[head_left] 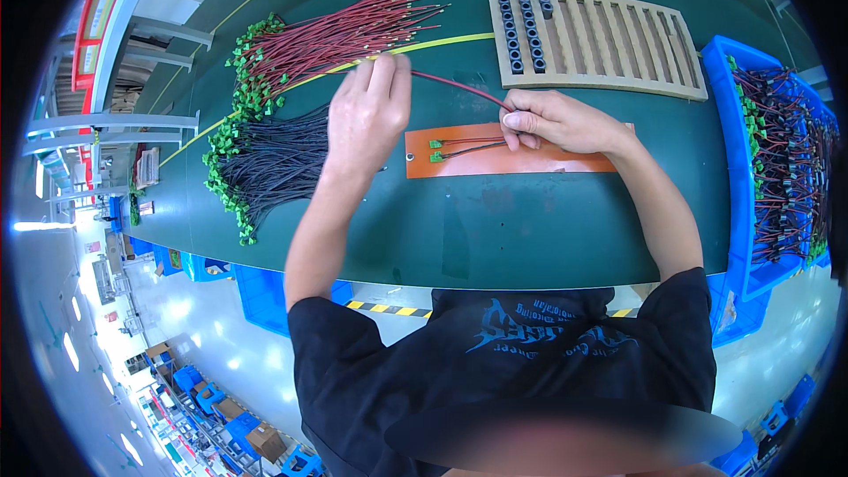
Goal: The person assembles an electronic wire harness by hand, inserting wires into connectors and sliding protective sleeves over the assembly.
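Observation:
A single red wire (459, 86) runs in a shallow arc between my two hands. My left hand (371, 106) is closed on its left part, above the table beside the wire piles. My right hand (552, 121) pinches the wire's other part with thumb and fingers over an orange board (495, 163). On that board lie a red wire and a black wire with green connectors (435, 151) at their left ends; my right hand covers their right ends. Left of my hands lie a bundle of red wires (344, 26) and a bundle of black wires (283, 155), both with green connectors.
Behind my right hand sits a slotted wooden rack (609, 44), with black cylindrical parts (514, 35) in its left slots. A blue bin (746, 212) full of wired assemblies stands at the right. Everything rests on a green table (503, 238) with a yellow line.

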`<state>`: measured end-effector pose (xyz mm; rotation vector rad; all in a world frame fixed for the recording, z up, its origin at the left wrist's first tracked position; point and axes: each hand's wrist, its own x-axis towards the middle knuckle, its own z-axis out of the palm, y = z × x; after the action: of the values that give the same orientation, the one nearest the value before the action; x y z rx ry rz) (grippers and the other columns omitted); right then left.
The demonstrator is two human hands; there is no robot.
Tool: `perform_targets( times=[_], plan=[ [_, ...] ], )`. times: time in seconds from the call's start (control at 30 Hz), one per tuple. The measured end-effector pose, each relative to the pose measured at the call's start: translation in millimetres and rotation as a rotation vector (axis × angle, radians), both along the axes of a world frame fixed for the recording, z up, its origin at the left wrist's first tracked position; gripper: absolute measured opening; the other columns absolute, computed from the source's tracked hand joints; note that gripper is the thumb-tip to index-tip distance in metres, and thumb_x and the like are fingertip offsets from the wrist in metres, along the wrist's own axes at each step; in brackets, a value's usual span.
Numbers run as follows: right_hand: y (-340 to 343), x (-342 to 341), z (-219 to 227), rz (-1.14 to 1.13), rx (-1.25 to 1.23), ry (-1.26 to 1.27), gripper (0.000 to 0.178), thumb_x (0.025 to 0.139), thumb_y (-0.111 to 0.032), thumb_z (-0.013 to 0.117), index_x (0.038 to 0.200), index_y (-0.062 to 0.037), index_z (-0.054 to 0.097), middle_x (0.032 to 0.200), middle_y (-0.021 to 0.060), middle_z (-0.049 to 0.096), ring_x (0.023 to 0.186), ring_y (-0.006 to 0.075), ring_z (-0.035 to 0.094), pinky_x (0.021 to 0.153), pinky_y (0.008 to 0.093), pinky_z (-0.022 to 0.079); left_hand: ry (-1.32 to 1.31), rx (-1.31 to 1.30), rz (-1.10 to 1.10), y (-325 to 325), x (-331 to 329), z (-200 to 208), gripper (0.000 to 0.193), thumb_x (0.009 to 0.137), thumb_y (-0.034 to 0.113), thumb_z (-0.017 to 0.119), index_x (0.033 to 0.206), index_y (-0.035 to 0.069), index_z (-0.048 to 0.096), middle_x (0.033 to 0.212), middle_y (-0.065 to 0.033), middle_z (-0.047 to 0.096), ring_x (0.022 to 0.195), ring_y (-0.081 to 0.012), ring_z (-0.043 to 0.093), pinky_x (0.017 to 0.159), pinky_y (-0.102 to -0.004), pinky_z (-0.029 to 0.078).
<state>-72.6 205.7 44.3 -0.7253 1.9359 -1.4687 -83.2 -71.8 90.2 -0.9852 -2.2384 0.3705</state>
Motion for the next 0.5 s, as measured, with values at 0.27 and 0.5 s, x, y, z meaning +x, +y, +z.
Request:
perform_targets(
  times=[0.27,0.5],
  plan=[
    [4.0,4.0,-19.0,-0.109,-0.055,-0.086,0.024,0.106,-0.024,0.052,0.098,-0.0021,0.059,0.085,0.0038,0.064,0.076,0.0109,0.058,0.072,0.0277,0.050,-1.114,2.007,-0.232,84.2,39.4,-89.0,0.012,0.100,-0.001,0.059,0.110,-0.004,0.065,0.093,-0.0088,0.066,0.078,-0.0144,0.065,0.075,-0.0286,0.057],
    [-0.9,8.6,-17.4,-0.346,0.127,0.495,0.024,0.100,-0.021,0.061,0.103,0.0022,0.066,0.088,0.0085,0.065,0.080,0.0270,0.062,0.077,0.0368,0.051,-1.184,2.082,-0.288,94.3,43.9,-100.9,0.017,0.099,-0.002,0.059,0.115,-0.003,0.054,0.097,-0.0088,0.064,0.082,-0.0128,0.067,0.075,-0.0274,0.058]
  ],
)
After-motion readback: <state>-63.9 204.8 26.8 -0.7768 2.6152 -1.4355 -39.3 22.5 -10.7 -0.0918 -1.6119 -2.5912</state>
